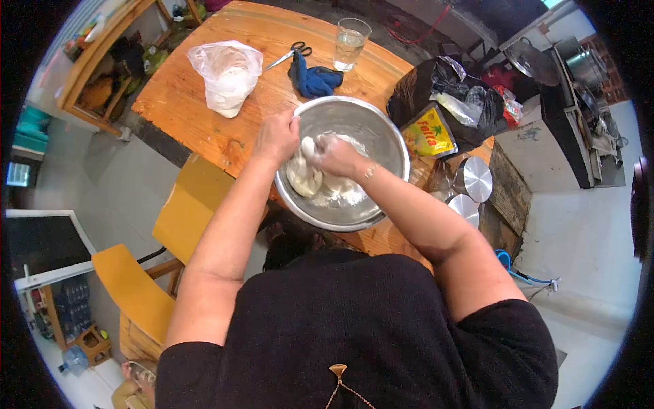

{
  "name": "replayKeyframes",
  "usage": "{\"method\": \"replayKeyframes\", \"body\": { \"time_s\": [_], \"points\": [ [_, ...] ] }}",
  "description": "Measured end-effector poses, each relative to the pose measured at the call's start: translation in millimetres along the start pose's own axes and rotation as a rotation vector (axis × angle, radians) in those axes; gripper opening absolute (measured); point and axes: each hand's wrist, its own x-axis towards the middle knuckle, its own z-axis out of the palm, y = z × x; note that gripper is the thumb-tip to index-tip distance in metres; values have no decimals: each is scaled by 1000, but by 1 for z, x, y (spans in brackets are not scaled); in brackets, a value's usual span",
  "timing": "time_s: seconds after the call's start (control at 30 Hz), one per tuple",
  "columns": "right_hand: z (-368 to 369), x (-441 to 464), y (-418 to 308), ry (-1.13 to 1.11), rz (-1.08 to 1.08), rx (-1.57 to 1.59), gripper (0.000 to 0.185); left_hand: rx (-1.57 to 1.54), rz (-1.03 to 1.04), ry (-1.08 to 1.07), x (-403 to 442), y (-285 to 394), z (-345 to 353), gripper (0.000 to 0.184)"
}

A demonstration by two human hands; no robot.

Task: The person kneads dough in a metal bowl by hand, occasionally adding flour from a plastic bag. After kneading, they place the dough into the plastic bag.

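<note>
A wide metal bowl (398, 157) sits near the table's front edge, with white flour smeared over its floor. My left hand (276, 139) is closed on the bowl's left rim, thumb over the edge. Inside the bowl, my right hand (338, 157) is closed on a lump of pale dough (304, 178), and its fingers are coated white. The dough lies against the left inner wall, and part of it bulges up between the fingers. A thin bracelet (371, 170) circles my right wrist.
On the wooden table (170, 88) stand a plastic bag of white flour (231, 75), scissors (293, 53), a dark blue cloth (315, 76) and a glass of water (350, 46). Right of the bowl are a yellow packet (430, 133), a black plastic bag (417, 88) and silver-lidded jars (473, 178).
</note>
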Motion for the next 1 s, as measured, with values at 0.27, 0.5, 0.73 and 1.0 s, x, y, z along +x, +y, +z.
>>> {"method": "replayKeyframes", "body": {
  "time_s": [0.27,0.5,0.73,1.0],
  "points": [
    [-24,-90,-20,-384,-129,-457,24,-30,-23,-40,0,-11,7,25],
    [13,-49,-16,-190,74,-473,20,-202,3,-96,1,-8,-1,29],
    [27,-3,-9,149,285,-249,19,-244,92,-72,13,-21,6,27],
    [28,13,-10,319,510,-145,21,-235,86,-97,19,-23,6,22]
  ]
}}
